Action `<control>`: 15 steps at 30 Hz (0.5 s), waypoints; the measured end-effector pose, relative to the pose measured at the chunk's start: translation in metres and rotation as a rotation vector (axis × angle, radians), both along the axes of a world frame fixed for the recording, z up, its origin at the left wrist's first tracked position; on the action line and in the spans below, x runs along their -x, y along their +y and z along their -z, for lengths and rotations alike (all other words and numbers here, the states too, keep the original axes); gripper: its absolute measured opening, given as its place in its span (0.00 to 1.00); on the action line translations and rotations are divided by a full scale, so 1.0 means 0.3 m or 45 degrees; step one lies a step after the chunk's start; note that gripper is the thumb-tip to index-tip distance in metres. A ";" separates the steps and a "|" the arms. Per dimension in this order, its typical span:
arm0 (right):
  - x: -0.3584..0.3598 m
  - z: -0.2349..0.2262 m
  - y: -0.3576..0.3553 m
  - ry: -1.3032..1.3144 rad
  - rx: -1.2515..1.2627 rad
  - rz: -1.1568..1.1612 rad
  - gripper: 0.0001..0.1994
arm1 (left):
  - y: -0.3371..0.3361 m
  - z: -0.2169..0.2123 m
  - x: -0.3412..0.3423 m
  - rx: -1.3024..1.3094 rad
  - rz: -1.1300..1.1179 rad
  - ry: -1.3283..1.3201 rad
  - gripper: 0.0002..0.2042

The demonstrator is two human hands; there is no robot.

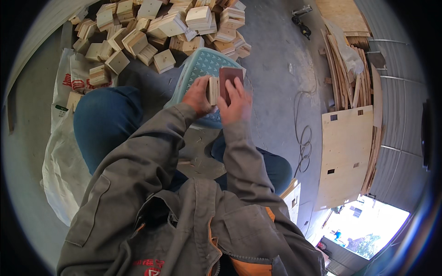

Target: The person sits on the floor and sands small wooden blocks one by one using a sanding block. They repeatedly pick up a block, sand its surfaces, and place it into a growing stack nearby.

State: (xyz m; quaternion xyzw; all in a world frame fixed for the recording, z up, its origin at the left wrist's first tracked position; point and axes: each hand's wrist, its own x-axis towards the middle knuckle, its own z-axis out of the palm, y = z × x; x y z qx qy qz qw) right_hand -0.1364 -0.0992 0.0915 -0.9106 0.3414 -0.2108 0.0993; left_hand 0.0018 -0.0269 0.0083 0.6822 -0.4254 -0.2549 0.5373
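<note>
Over a light-blue plastic stool (201, 62) with a patterned top, my left hand (197, 95) is closed on a small plywood block (213, 90), its layered edge turned up. Just to the right, my right hand (236, 105) grips a flat reddish-brown block (225, 79) that looks like a sanding block. A pale edge shows along its far right corner. The two pieces are close side by side; whether they touch I cannot tell. My right fingers lie over the brown face and look slightly blurred.
A big pile of square plywood blocks (165, 25) lies on the floor beyond the stool. White sacking (62, 161) is at the left. At the right are a coiled cable (304, 147), a plywood sheet (345, 156), wood strips (338, 69) and a power tool (301, 27).
</note>
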 end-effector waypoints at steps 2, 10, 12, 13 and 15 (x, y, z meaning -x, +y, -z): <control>0.104 -0.007 0.100 -0.002 -0.019 -0.028 0.29 | -0.001 0.002 0.001 0.013 -0.006 -0.013 0.46; 0.259 -0.009 0.223 -0.078 -0.056 -0.002 0.30 | 0.001 -0.001 0.004 -0.011 0.007 -0.021 0.46; 0.219 -0.008 0.185 -0.083 -0.041 -0.004 0.30 | 0.002 0.008 0.000 -0.008 -0.014 -0.060 0.48; 0.197 -0.006 0.156 -0.104 -0.029 0.008 0.29 | -0.001 0.002 0.003 -0.005 -0.006 -0.050 0.48; 0.136 -0.010 0.071 -0.087 -0.027 0.017 0.29 | 0.000 -0.007 0.004 -0.005 0.008 -0.036 0.49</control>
